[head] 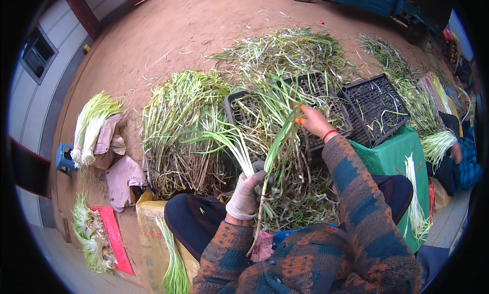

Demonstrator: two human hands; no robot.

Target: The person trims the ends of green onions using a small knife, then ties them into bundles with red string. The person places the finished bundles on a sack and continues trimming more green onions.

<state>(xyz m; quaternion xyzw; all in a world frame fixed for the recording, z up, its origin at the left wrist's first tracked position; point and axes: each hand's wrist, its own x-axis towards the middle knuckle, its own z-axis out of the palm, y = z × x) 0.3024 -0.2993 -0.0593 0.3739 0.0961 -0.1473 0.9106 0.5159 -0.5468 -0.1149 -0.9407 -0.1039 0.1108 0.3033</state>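
My left hand (248, 194), in a pale glove with dark fingertips, grips several cleaned white stalks (238, 154) with green leaves, apparently green garlic or scallions. Across the same hand lies a longer stalk (261, 206), its brownish lower end hanging towards my lap. The long green leaf (280, 141) of this stalk rises to my right hand (315, 120), which wears orange finger covers and pinches it near the top. Just beyond, a heap of untrimmed stalks (263, 129) with dry, brownish parts partly covers a black plastic crate (228, 106).
A big stalk pile (183, 122) stands left of the crate, another pile (286, 49) behind. An empty-looking black crate (376, 106) sits right, by a green-covered surface (389, 148) with cleaned stalks (414, 202). Bundles (91, 129) lie left near a blue stool (65, 160). A person's sleeve (466, 160) shows right.
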